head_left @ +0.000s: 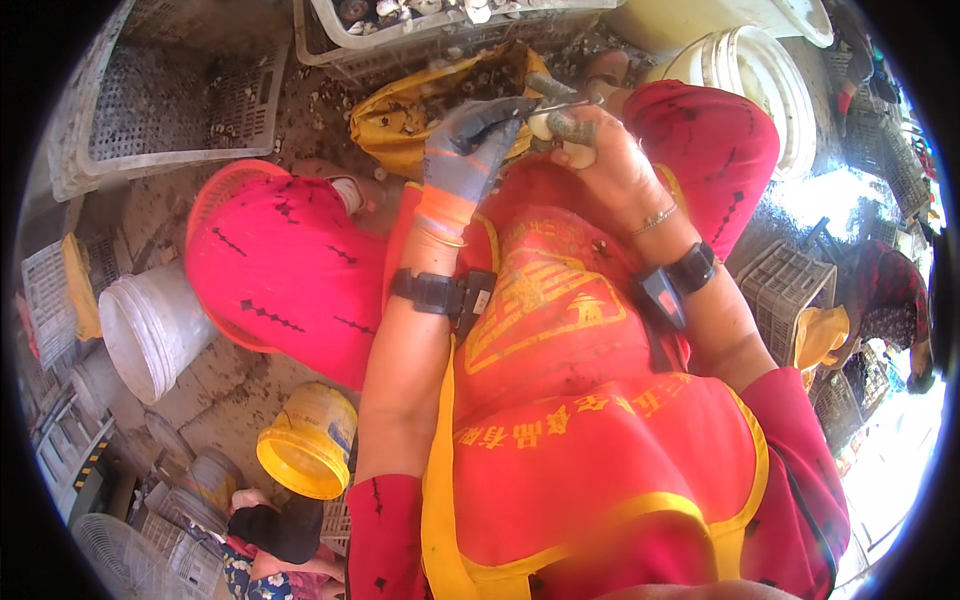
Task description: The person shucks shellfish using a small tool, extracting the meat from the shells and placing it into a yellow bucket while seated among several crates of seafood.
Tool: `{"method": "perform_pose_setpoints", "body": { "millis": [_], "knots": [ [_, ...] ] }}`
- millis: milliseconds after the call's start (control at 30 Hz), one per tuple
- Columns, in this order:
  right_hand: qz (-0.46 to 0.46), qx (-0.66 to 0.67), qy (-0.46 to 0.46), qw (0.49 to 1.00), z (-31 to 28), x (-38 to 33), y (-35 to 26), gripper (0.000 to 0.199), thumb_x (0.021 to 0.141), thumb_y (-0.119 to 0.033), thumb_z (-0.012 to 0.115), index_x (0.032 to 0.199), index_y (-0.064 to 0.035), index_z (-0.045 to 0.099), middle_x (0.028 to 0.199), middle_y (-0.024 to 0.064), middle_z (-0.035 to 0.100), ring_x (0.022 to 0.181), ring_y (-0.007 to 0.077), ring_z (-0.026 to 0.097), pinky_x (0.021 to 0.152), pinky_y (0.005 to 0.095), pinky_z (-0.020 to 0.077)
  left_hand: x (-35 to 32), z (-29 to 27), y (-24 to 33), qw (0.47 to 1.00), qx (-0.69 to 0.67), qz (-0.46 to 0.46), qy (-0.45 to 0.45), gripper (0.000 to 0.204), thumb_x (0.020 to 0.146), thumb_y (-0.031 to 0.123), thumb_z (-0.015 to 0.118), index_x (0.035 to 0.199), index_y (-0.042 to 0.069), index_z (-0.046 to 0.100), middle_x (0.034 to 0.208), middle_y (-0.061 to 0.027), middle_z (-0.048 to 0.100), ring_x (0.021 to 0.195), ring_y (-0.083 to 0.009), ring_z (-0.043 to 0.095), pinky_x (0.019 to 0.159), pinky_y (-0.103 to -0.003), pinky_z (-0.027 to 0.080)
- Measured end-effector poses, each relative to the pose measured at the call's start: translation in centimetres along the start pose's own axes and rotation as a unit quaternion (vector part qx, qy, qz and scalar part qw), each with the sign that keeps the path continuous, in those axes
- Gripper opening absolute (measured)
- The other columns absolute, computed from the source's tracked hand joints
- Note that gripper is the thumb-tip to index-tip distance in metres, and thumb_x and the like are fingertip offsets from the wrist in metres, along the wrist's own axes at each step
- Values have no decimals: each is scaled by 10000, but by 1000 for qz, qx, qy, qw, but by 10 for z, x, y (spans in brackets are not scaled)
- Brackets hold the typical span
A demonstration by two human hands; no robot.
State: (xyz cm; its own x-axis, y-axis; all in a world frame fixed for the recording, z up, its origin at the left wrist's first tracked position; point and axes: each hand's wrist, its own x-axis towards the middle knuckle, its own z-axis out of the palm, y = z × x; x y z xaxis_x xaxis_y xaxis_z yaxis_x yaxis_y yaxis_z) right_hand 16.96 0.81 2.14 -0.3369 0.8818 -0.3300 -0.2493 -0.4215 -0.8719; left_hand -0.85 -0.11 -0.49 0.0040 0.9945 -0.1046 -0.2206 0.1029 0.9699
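My left hand wears a grey-blue glove with an orange cuff. Its fingers are closed and meet the right hand's fingers; what they pinch is too small to make out. My right hand has no full glove, but grey-green covers wrap some fingers. It is closed around a thin metal tool, whose tip points toward the gloved fingers. Small pale bits show among the right fingers. Beneath both hands, between my knees, lies an open yellow sack with dark, shell-like pieces in it.
Beyond the sack stands a pale crate holding shells. A larger grey crate is at far left, a white bucket at far right. Near my left knee are a white bucket and a yellow bucket. Other people sit nearby.
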Motion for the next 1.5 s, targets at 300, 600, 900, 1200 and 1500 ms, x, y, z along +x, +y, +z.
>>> {"method": "perform_pose_setpoints", "body": {
  "millis": [300,600,900,1200,1500],
  "knots": [
    [42,113,-18,993,-21,27,7,363,835,-141,574,1164,-3,505,982,46,602,912,143,575,831,299,452,9,-37,-35,970,23,-194,145,277,810,75,596,1083,26,610,772,-55,623,585,-124,539,562,-228,450],
    [93,-362,64,925,-50,136,35,136,794,-174,577,877,-67,579,737,63,578,692,174,574,564,285,500,15,-48,-57,916,-170,-195,307,255,798,56,617,1053,44,629,745,-55,631,467,-83,463,389,-219,335],
    [34,-770,-70,634,-44,208,128,337,756,-145,548,1090,-106,548,1018,172,568,964,316,570,767,398,485,21,-49,-76,881,-212,-207,370,249,846,101,584,1087,45,606,790,-21,608,494,-73,446,412,-223,346],
    [-3,-786,-175,593,-98,230,172,273,810,-133,491,1047,-90,619,1160,146,544,965,318,575,807,383,479,27,-50,-81,872,-261,-202,361,288,824,75,605,1111,56,613,805,-41,626,547,-46,445,464,-198,335],
    [212,-41,1,976,-55,154,75,347,857,-109,524,1188,-8,491,1001,105,569,771,197,553,667,301,458,32,-40,-67,923,-206,-194,261,341,789,126,669,1116,59,599,729,7,567,520,-48,427,427,-206,313]
  ]
}}
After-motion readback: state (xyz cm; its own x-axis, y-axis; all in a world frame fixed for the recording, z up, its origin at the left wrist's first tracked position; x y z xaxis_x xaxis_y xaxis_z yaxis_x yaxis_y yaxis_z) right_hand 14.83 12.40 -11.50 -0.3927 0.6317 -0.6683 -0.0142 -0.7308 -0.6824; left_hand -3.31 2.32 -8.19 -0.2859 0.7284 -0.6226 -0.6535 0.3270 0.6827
